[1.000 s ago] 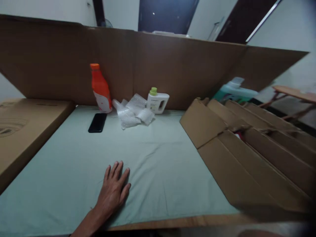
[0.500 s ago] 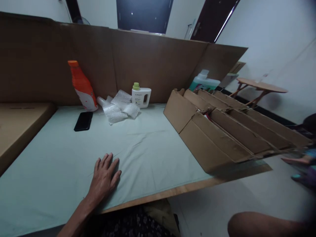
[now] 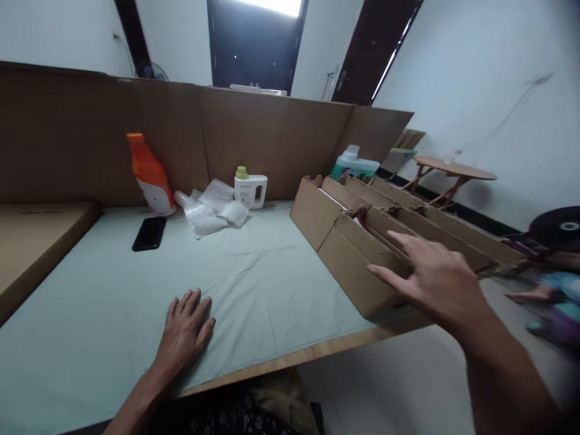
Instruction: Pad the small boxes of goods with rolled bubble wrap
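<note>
Hands came first, nearest the front edge of the worktop (image 3: 272, 362). The left hand (image 3: 183, 329) lay flat, palm down, fingers loosely spread on the pale green cloth near that edge, gripping nothing. The right hand (image 3: 435, 281) was open too, fingers splayed, hovering at the near right end of the long cardboard box (image 3: 357, 254); whether its fingertips touched the cardboard could not be told. The two hands were well apart.

That box lay at the right side of the worktop with its flaps open, and its near end seemed to reach the front edge, perhaps overhanging it. More long cardboard boxes (image 3: 435, 211) lay just beside it, running back toward the far right corner. I judged this the weak point: a push or a one-handed lift at the overhanging end could tip the box off the edge, or spill what lay inside through the loose flaps.

Farther back, near the far left, a black phone (image 3: 149, 233) lay flat. Behind it, along the far edge against an upright cardboard sheet (image 3: 272, 139), stood an orange bottle (image 3: 151, 175), crumpled bubble wrap (image 3: 211, 208) and a white jug with a green cap (image 3: 250, 188). A teal jug (image 3: 353, 164) showed behind the boxes.
</note>
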`<state>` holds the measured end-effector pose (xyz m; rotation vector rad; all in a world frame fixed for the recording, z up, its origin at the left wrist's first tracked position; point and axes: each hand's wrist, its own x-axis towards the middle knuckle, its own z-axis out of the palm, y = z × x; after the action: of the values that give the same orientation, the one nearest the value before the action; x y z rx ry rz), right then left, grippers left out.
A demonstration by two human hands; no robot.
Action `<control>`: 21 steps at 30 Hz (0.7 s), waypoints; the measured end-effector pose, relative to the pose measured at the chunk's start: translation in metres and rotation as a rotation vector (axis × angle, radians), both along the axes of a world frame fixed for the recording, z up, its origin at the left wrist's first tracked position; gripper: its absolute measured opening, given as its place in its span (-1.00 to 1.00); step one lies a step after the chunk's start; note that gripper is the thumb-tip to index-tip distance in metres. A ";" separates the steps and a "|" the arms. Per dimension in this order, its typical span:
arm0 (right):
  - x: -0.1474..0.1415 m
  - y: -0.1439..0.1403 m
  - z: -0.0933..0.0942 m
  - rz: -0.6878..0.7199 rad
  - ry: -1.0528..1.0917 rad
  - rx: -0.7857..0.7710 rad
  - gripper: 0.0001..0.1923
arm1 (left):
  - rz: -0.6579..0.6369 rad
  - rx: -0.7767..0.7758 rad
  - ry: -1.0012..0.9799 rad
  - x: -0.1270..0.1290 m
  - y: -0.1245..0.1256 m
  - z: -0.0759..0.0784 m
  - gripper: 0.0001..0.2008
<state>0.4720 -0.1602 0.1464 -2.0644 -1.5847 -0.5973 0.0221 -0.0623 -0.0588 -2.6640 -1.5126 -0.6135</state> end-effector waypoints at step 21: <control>-0.124 0.016 0.000 0.932 0.034 -0.073 -0.68 | 0.120 -0.187 -0.492 -0.005 -0.051 0.034 -0.17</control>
<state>0.3479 -0.1437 0.1459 -1.1302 -2.2869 -0.1511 0.0176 -0.1130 -0.0245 -2.6505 -1.9083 -1.2470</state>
